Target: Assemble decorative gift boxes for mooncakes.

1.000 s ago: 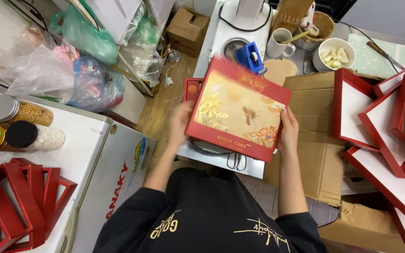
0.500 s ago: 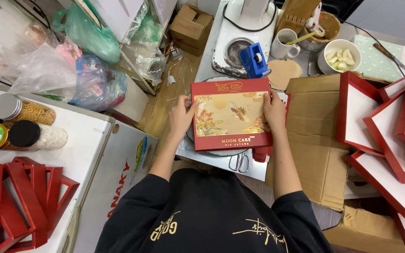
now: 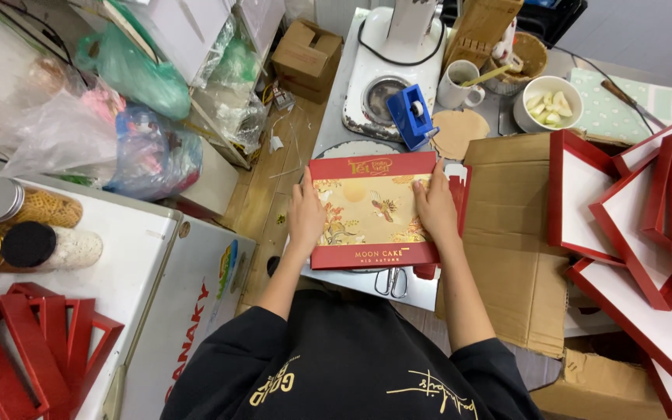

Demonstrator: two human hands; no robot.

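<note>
Now we press the red gift box lid [image 3: 372, 210] flat with left hand [image 3: 306, 215] and right hand [image 3: 435, 208], fingers spread on top; earlier we held it tilted up.

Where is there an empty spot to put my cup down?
The flattened cardboard between the red box lid and the red trays is bare. Behind the lid it is crowded: blue tape dispenser, mug, bowl.
</note>
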